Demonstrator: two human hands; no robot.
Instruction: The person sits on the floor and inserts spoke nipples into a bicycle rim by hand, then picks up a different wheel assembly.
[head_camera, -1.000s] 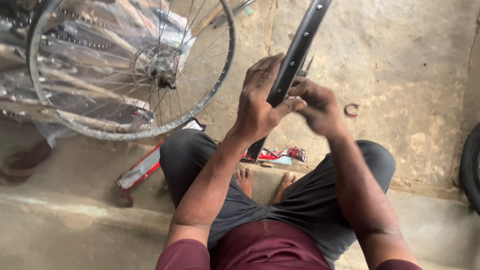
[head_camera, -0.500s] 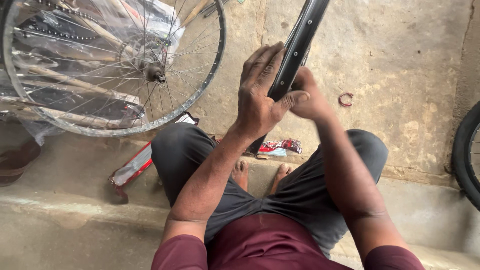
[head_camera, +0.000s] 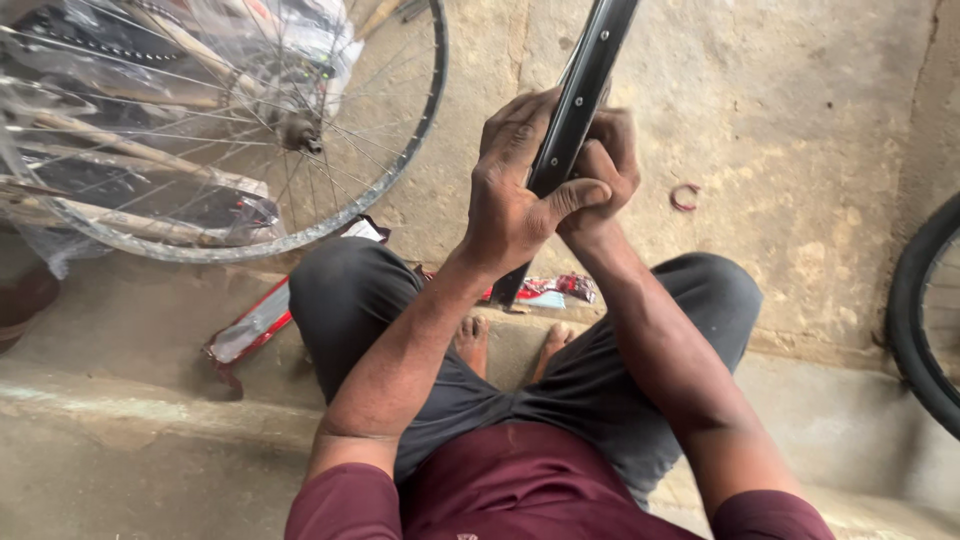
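Rough, stained concrete floor (head_camera: 800, 130) and a low concrete step form the setting; on it we log a small reddish ring (head_camera: 685, 197) to the right, a red-and-white wrapper (head_camera: 545, 290) by our bare feet, a black tyre (head_camera: 915, 310) at the right edge, and a silver spoked bicycle wheel (head_camera: 230, 130) under clear plastic at far left. Item in hand: a black metal bicycle rim (head_camera: 585, 85), standing upright between our knees. Against half a second ago, our left hand (head_camera: 515, 195) has closed, fingers curled round the rim with thumb across, while our right hand (head_camera: 600, 165) is now fisted behind it, so the grip looks firmer.
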